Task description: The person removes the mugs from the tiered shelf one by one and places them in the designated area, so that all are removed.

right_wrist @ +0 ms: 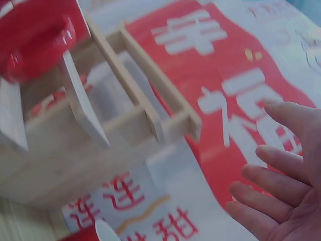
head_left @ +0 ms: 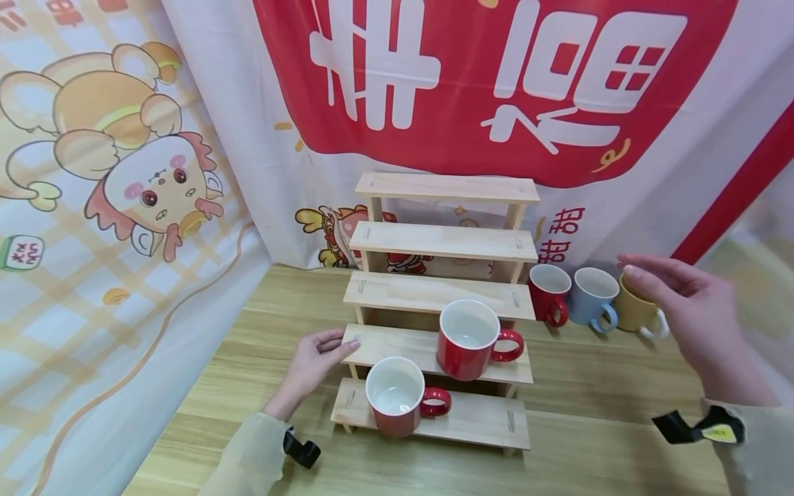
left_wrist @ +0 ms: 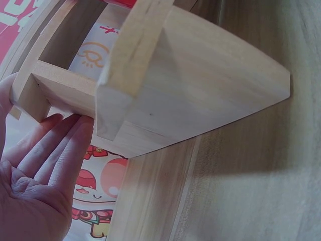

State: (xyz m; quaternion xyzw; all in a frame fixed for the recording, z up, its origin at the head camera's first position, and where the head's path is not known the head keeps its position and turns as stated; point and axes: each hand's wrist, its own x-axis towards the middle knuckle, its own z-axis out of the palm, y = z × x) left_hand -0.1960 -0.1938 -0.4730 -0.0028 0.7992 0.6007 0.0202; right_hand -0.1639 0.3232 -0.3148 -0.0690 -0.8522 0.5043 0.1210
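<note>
A wooden stepped rack (head_left: 397,344) stands against the cloth backdrop. My left hand (head_left: 316,362) holds the left end of its second step from the bottom, thumb on top; in the left wrist view the fingers (left_wrist: 62,145) lie under a board. One red mug (head_left: 397,406) sits on the lowest step and another red mug (head_left: 468,344) on the second, handles to the right. My right hand (head_left: 695,303) is raised at the right, in front of part of the tan mug (head_left: 633,310). The right wrist view shows its fingers (right_wrist: 271,186) extended and spread, with nothing in them.
Right of the rack, a dark red mug (head_left: 546,296) and a light blue mug (head_left: 589,296) stand in a row with the tan one on the wood-grain tabletop (head_left: 595,427). A printed cloth (head_left: 236,138) hangs behind and to the left.
</note>
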